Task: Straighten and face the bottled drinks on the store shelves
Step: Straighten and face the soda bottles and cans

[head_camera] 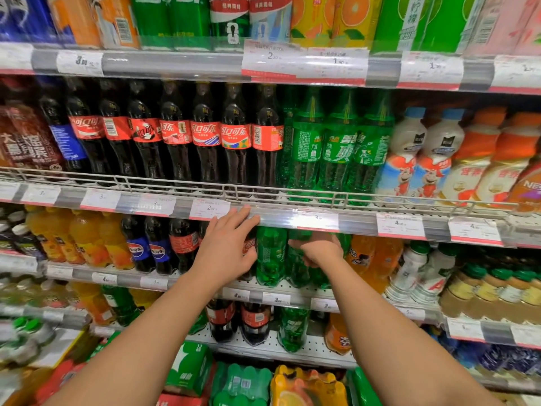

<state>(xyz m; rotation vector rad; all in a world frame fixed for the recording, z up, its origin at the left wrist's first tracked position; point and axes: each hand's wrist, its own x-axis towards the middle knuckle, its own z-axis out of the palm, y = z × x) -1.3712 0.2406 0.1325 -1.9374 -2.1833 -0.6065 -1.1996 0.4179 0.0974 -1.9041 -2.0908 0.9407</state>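
Note:
Green Sprite bottles (270,256) stand on the third shelf down, just under the price rail (292,219). My right hand (319,249) is curled around the upper part of a green bottle (297,269) in that group. My left hand (227,244) is spread, fingers apart, over a red-labelled cola bottle (248,249) beside the green ones, fingertips near the rail; whether it touches the bottle is unclear. On the shelf above, cola bottles (205,136) and tall green bottles (336,150) stand in a row with labels turned different ways.
A wire guard rail (225,190) fronts the upper bottle shelf. Orange drinks (85,238) and blue-labelled cola (140,247) stand to the left, white and orange bottles (415,271) to the right. Lower shelves hold more bottles and shrink-wrapped packs (243,382).

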